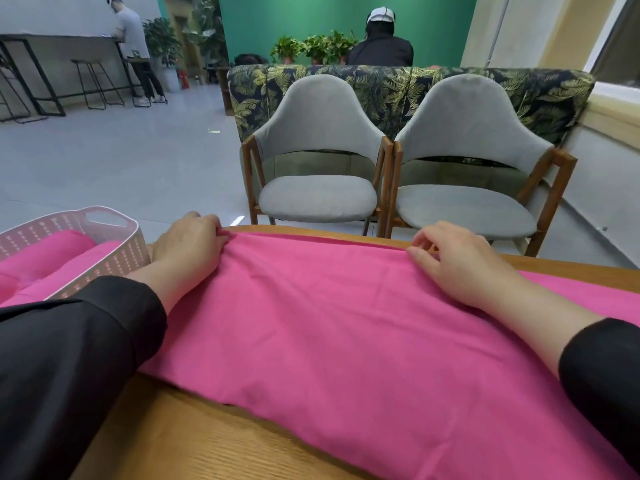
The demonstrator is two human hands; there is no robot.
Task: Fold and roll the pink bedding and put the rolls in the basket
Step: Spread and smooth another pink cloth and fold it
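Note:
A pink bedding sheet (346,323) lies folded in a long band across the wooden table (194,441). My left hand (188,242) pinches its far left corner at the table's back edge. Farther right along that same edge, my right hand (457,261) rests on the cloth with fingertips pinching the fold. A pale perforated basket (104,251) stands at the left, just beside my left wrist, and holds pink rolled bedding (65,247). More pink cloth lies in front of the basket at the left edge.
Two grey upholstered chairs (317,168) (474,174) face the table's far side, with a leaf-patterned sofa back (519,88) behind them. One person sits beyond the sofa and another stands at a high counter (62,39) far left.

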